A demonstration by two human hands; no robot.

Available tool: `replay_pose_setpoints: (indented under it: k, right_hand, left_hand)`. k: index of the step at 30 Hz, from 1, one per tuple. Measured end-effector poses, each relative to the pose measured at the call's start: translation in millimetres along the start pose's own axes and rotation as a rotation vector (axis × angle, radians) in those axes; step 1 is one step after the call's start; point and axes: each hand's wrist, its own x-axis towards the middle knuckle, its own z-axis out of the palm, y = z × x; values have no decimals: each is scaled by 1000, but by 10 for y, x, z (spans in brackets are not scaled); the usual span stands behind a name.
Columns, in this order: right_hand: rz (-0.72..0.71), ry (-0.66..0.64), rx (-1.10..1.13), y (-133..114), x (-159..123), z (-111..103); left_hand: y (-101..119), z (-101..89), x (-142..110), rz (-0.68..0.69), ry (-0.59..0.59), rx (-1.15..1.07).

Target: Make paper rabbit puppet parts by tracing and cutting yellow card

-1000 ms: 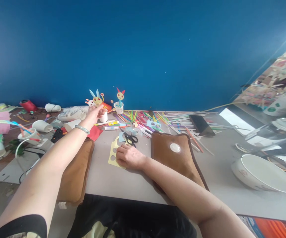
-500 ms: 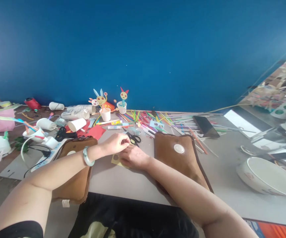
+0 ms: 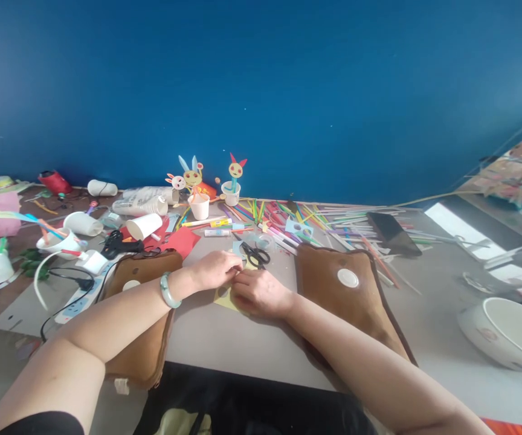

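My left hand and my right hand meet over a yellow paper sheet lying on the grey table. Both hands are curled, fingers pressed down on the sheet, and most of it is hidden under them. A pale green bangle circles my left wrist. Black scissors lie just beyond my hands. A small white paper cup stands farther back, near paper animal figures.
Two brown cushions lie under my forearms, one left, one right. Several coloured straws and a black phone sit behind. Cups and cables crowd the left. A white bowl stands right. A blue wall rises behind.
My left hand came back from the white cup at the rear and joined my right hand on the yellow sheet. The view has shifted slightly left.
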Motion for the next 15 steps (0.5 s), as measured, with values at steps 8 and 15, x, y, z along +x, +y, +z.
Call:
replay_pose_setpoints:
  k: [8,15]
  right_hand:
    - [-37,-10,41,21,12,-59]
    - [302,158,-50,93,-51,-134]
  left_hand:
    - [-142,-8,-21,151,-110,10]
    - [-257,62,-63,205,-105,-46]
